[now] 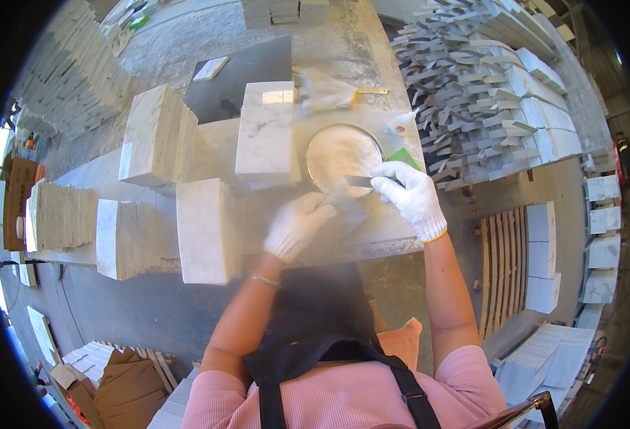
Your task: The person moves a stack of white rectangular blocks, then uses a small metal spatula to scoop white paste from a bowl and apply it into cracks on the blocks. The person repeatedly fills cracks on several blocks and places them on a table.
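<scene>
Tile [347,213], grey and blurred, is hanging in the head view between the two gloved hands, over the near part of the table [383,247]. The left hand [301,223] is grasping it by its left side, probably so that its face is lying free for the other hand; blur is hiding just where each finger is pressing. The right hand [409,193] is gripping a scraper [360,181], the blade pointing leftward, close to the tile; whether the two are touching, I cannot tell. Just beyond the hands, a round pan [308,161] of white powder or paste is sitting, likely because the scraper is then needing only a short reach. A green piece [404,159] is showing right past the right hand, and a white bottle [402,123] is resting farther beyond it. One stack of slabs [265,139] is standing beyond the left hand and a nearer stack [204,232] to its left, perhaps keeping stone within reach while leaving the right side for the pan.
</scene>
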The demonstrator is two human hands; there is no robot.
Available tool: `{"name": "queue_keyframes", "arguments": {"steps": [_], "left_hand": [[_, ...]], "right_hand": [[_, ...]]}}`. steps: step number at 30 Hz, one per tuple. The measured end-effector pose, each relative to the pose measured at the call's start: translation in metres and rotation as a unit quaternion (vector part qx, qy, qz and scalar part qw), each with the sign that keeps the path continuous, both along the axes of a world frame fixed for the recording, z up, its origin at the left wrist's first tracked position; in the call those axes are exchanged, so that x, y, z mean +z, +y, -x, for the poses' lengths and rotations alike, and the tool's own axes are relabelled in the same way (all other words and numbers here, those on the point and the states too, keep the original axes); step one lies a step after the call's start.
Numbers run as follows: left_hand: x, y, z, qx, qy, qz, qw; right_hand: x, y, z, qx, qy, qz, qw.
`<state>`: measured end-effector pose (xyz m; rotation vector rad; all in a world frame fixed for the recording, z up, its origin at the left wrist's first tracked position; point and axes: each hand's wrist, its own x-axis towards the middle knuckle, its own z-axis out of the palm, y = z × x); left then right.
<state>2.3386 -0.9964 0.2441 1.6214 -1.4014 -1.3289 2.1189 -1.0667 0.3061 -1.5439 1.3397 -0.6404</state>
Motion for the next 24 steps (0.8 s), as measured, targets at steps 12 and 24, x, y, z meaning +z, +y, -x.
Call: {"name": "queue_keyframes", "arguments": {"steps": [12,24], "left_hand": [[-0.003,0.000,0.001,0.005,0.005,0.005,1.000],[-0.004,0.000,0.000,0.004,0.003,0.007,1.000]], "right_hand": [[-0.011,-0.008,0.003,-0.035,-0.043,-0.013,0.998],[-0.012,-0.007,0.000,-0.044,-0.060,-0.094,0.993]]}}
